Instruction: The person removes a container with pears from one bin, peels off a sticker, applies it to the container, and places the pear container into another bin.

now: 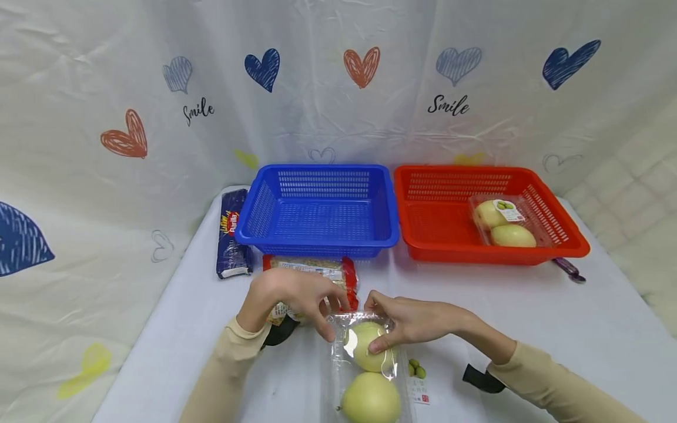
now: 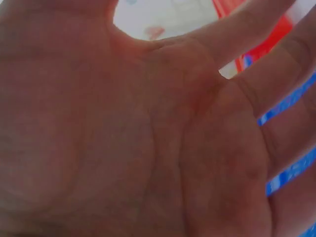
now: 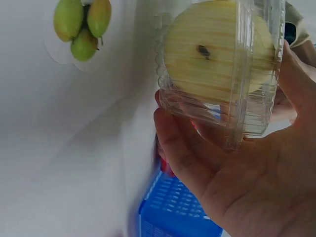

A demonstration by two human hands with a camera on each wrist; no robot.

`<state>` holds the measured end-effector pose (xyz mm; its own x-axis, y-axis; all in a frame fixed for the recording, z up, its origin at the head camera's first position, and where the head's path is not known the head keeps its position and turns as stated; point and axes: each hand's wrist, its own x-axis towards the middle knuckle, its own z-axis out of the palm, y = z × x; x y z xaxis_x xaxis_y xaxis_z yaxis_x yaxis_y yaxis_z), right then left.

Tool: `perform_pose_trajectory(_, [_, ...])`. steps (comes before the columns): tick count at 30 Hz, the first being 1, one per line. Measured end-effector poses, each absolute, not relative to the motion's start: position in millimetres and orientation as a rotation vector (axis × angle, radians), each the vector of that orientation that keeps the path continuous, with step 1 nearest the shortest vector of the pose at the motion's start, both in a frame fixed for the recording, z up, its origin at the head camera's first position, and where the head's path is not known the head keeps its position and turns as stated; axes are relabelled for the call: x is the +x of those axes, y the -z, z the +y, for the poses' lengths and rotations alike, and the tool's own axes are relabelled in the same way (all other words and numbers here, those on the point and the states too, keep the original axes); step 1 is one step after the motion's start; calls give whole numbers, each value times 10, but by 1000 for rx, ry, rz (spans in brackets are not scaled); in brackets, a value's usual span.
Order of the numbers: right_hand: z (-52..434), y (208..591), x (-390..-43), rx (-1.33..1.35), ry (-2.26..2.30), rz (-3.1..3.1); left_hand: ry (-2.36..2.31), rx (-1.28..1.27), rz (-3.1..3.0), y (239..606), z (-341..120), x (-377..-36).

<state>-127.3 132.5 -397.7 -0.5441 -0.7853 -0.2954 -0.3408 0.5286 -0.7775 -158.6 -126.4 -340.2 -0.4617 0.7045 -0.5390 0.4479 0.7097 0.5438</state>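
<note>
A clear plastic clamshell box (image 1: 338,367) holds two pale yellow-green round fruits (image 1: 372,399), possibly pears, near the table's front edge. My right hand (image 1: 418,320) grips its far end, thumb over the lid and fingers at the end wall. In the right wrist view the box (image 3: 244,74) rests between thumb and fingers of that hand (image 3: 261,182). At the box's far left corner is my left hand (image 1: 301,294), fingers bent downward; contact is unclear. Its palm (image 2: 148,123) fills the left wrist view, fingers spread. A printed label (image 1: 420,390) with green fruits lies right of the box.
A blue basket (image 1: 317,242) and a red basket (image 1: 476,254) stand side by side at the back. Another fruit box (image 1: 529,217) sits in the red one. Leftward lies a spaghetti box (image 1: 233,241); a red-ended food bag (image 1: 330,267) lies behind my left hand. A purple-handled object (image 1: 568,269) pokes out right.
</note>
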Motion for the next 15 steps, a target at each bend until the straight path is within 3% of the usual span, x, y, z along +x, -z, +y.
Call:
perform_pose_trajectory(9, [1566,4107,-1122,-869,878,2353,-260,812,2248,3515,-1030,-1530])
perform_pose_trajectory(15, [1927,4255,-942,-1307,564,2868,-312,720,2212,3544,-1044,-1560])
